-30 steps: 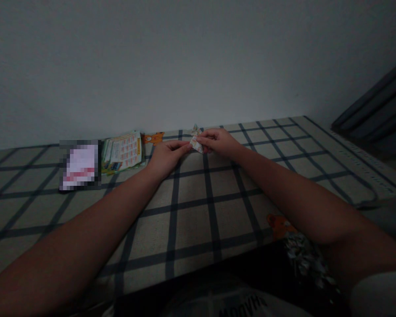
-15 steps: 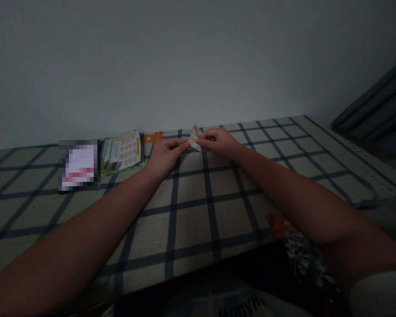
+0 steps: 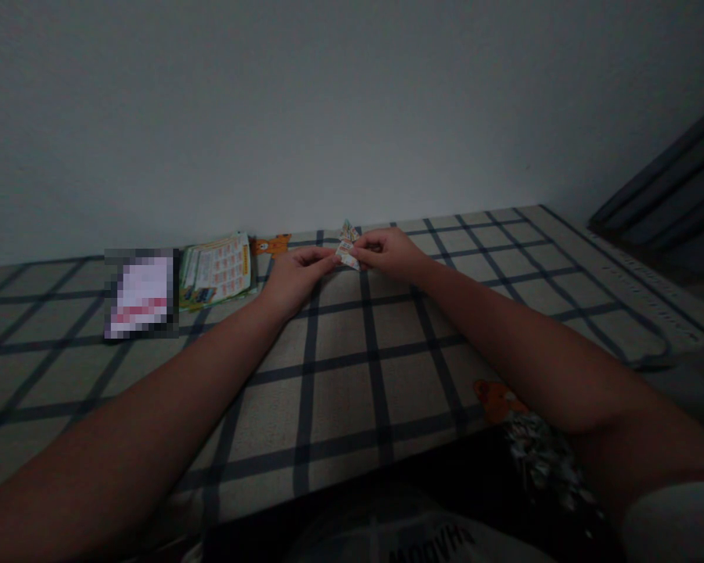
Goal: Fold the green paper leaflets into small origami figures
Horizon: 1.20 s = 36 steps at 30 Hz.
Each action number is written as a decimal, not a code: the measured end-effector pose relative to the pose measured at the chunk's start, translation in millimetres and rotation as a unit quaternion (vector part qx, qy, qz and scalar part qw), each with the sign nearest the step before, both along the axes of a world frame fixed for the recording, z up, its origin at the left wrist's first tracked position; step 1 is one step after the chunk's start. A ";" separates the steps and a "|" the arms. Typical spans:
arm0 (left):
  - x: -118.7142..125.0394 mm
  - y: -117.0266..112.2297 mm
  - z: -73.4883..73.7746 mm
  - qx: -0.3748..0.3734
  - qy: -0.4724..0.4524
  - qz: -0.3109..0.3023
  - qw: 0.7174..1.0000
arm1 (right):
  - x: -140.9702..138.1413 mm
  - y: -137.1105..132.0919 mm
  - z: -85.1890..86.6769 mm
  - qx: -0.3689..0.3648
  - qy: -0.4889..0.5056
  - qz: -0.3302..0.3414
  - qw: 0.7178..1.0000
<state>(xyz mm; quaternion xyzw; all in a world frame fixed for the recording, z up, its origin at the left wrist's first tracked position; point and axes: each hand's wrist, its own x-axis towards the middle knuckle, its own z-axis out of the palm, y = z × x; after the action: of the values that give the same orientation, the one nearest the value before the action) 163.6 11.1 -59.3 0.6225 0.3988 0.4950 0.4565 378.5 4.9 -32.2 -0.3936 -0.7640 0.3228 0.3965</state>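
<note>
A small piece of folded printed paper (image 3: 347, 252), with a pointed top, is held between my two hands just above the checked cloth. My left hand (image 3: 299, 275) pinches its left edge between thumb and fingers. From the right, my right hand (image 3: 389, 252) grips the other side with thumb and forefinger. The fingertips cover part of the paper, so its full folded shape cannot be made out.
Left of my hands lies a stack of printed leaflets (image 3: 220, 268), beside a pixelated phone-like object (image 3: 142, 297). A checked cloth (image 3: 340, 399) with bear prints covers the surface. Behind it rises a plain wall (image 3: 352, 109); dark fabric (image 3: 674, 188) hangs at right.
Both hands stay almost in place. The paper between the fingers has shifted slightly, and the right fingertips sit a little differently on it.
</note>
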 end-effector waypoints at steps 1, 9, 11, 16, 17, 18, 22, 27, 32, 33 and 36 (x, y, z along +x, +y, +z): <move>0.0 -0.5 0.5 -0.006 0.000 -0.004 1.000 | 0.4 0.3 0.0 0.001 -0.002 0.000 1.000; -1.3 -2.5 5.2 0.013 0.020 0.020 1.000 | 0.8 0.2 0.8 -0.013 -0.013 -0.010 1.000; -1.4 -2.5 6.2 0.016 0.011 0.028 0.999 | 0.5 -0.4 0.5 -0.018 -0.012 -0.010 1.000; -1.2 -4.7 9.0 0.021 0.005 0.032 0.999 | -0.1 -0.2 -0.2 -0.010 -0.010 -0.008 1.000; -1.3 -5.0 9.1 0.018 0.006 0.032 0.999 | -0.1 -0.3 -0.1 -0.010 -0.011 -0.007 1.000; -1.3 -5.2 8.9 0.016 0.010 0.032 0.999 | 0.0 -0.5 0.3 -0.011 -0.012 -0.005 1.000; -2.0 -4.2 5.8 0.017 0.032 0.018 0.999 | 0.7 -2.6 2.5 0.006 -0.036 -0.003 0.999; -2.8 -5.4 4.4 0.039 0.084 0.003 0.996 | 1.3 -2.9 4.1 0.026 -0.059 -0.021 0.998; -2.5 -7.5 8.8 0.050 0.078 0.020 0.995 | 0.3 -1.8 2.5 -0.012 -0.037 -0.001 0.999; -2.4 -7.2 9.6 0.054 0.071 0.026 0.996 | 0.0 -1.8 2.0 -0.020 -0.033 -0.001 0.999; -2.3 -5.7 11.3 0.065 0.058 0.035 0.996 | -0.6 -2.0 0.9 -0.035 -0.025 0.000 0.999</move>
<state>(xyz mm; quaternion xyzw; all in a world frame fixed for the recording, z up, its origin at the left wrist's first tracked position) 161.3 5.3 -48.0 0.6642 0.4132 0.4988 0.3731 377.9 2.8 -31.3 -0.4156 -0.7617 0.3395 0.3630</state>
